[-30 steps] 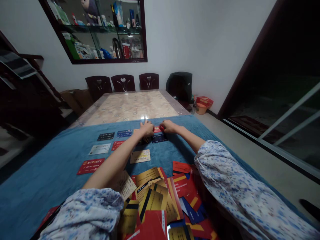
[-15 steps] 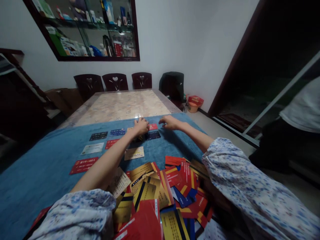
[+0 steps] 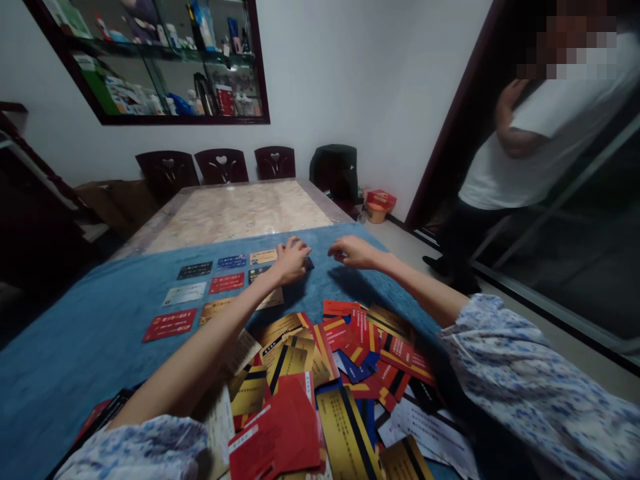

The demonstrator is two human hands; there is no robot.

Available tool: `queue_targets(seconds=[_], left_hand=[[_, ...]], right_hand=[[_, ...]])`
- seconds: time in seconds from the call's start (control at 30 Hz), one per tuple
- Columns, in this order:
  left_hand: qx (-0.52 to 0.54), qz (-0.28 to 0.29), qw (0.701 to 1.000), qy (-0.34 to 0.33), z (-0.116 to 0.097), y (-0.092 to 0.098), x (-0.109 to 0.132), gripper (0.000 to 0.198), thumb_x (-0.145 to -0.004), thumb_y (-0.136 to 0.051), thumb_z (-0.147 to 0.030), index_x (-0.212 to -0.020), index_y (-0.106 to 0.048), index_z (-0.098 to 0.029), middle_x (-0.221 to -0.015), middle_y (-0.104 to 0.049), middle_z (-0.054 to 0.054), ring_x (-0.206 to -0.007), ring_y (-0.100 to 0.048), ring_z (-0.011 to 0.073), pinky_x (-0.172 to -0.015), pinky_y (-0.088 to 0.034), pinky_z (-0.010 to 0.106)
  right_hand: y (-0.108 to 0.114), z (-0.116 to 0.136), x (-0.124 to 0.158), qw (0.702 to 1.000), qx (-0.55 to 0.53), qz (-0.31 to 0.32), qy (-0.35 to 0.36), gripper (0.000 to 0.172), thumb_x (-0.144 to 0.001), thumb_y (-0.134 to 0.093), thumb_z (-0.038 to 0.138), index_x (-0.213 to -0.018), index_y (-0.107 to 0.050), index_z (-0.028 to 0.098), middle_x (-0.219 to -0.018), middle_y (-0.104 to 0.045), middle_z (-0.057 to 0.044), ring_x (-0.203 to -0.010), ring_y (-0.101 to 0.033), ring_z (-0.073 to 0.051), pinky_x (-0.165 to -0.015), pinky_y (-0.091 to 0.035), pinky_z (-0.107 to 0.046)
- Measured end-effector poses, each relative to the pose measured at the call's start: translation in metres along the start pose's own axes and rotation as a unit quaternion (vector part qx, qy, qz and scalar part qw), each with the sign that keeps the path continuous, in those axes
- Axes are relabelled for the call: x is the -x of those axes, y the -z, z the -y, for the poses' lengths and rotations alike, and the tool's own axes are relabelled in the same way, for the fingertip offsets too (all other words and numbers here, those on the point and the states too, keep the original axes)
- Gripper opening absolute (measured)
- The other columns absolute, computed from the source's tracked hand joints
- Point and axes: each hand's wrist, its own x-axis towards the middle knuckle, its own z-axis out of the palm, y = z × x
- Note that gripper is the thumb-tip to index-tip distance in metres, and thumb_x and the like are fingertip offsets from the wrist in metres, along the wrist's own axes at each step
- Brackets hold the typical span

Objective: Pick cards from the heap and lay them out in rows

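My left hand (image 3: 294, 260) is over the right end of the laid-out cards, fingers bent and apart, covering most of a dark card (image 3: 309, 264). Just left of it lie a cream card (image 3: 263, 257) and a dark card (image 3: 257, 273). My right hand (image 3: 356, 252) hangs a little above the cloth, loosely curled, thumb apart, with nothing seen in it. Farther left are red cards (image 3: 227, 283), a white card (image 3: 185, 293) and a blue card (image 3: 231, 262). Close to me spreads a loose heap of red, gold and blue cards (image 3: 295, 360).
A blue cloth (image 3: 110, 320) covers the near part of the table, and its marble top (image 3: 240, 203) shows beyond. Dark chairs (image 3: 221, 165) line the far wall. At the right, a person in a white shirt (image 3: 530, 167) stands by the doorway.
My left hand has shifted right, uncovering cards on its left and hiding the red card. My right hand stays raised. The view has turned, and more of the person at the right shows.
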Motion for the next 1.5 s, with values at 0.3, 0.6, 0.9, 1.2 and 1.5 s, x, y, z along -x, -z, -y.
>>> queue_targets(seconds=[0.3,0.6,0.9,1.2,1.5], left_hand=[[0.026,0.009,0.995,-0.101,-0.057,0.006,0.031,0.043,-0.090,-0.050,-0.020,-0.132,-0.054,-0.023,-0.146,-0.045,0.013,-0.141,-0.024,0.0353,-0.106,-0.029,0.058],[0.057,0.016,0.977,-0.204,-0.103,-0.002,0.049,0.037,-0.092,-0.048,-0.025,-0.128,-0.056,-0.022,-0.141,-0.051,0.013,-0.139,-0.027,0.0353,-0.104,-0.030,0.058],[0.093,0.074,0.962,-0.245,-0.132,-0.010,0.052,0.031,-0.092,-0.047,-0.028,-0.119,-0.060,-0.019,-0.138,-0.056,0.012,-0.141,-0.029,0.0378,-0.103,-0.031,0.065],[0.097,0.081,0.962,-0.241,-0.134,-0.014,0.051,0.026,-0.088,-0.049,-0.024,-0.108,-0.065,-0.020,-0.123,-0.065,0.011,-0.138,-0.032,0.0380,-0.101,-0.034,0.061],[0.097,0.060,0.964,-0.238,-0.133,-0.016,0.053,0.023,-0.090,-0.053,-0.030,-0.102,-0.069,-0.020,-0.122,-0.060,0.012,-0.128,-0.038,0.0346,-0.097,-0.038,0.054]], right_hand=[[-0.002,0.008,0.056,0.998,0.027,0.010,-0.055,0.032,-0.085,-0.053,0.010,-0.110,-0.072,0.018,-0.102,-0.071,-0.009,-0.093,-0.062,-0.020,-0.074,-0.040,-0.026],[-0.012,0.023,0.130,0.994,0.023,-0.008,-0.108,0.030,-0.090,-0.047,0.014,-0.109,-0.070,0.019,-0.104,-0.070,-0.010,-0.099,-0.061,-0.022,-0.077,-0.043,-0.028],[-0.021,0.046,0.179,0.988,0.026,-0.021,-0.151,0.022,-0.090,-0.054,0.031,-0.103,-0.070,0.021,-0.101,-0.069,-0.010,-0.098,-0.060,-0.024,-0.076,-0.046,-0.031],[-0.021,0.051,0.188,0.986,-0.012,0.044,-0.158,0.023,-0.087,-0.058,0.039,-0.095,-0.070,0.022,-0.103,-0.068,-0.009,-0.095,-0.062,-0.023,-0.073,-0.045,-0.029],[-0.034,0.041,0.196,0.987,-0.079,0.015,-0.140,0.030,-0.087,-0.059,0.037,-0.109,-0.069,0.020,-0.114,-0.063,-0.012,-0.098,-0.061,-0.023,-0.084,-0.048,-0.032]])
